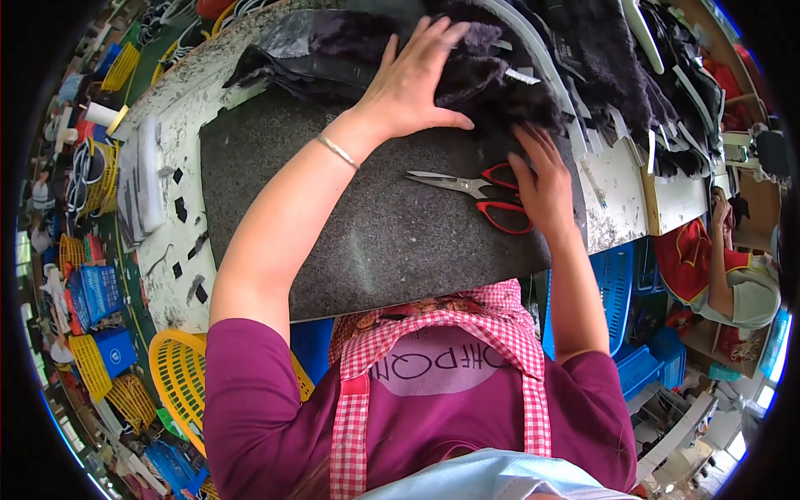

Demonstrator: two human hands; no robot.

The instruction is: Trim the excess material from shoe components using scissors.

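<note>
Head view: the left hand [414, 83] lies flat, grip spread wide, pressing on the dark fuzzy fabric pile [492, 75] at the counter's far edge. The right hand [542, 179], fingers loosely spread and pinching nothing, reaches into the same pile's right side, resting over the red-handled scissors [479, 190], which lie on the dark grey mat [375, 242] near the counter's [179, 125] right edge.

left hand [412, 83] flat on dark fleece pile [492, 71] | right hand [542, 187] over red-handled scissors [479, 190]
</note>
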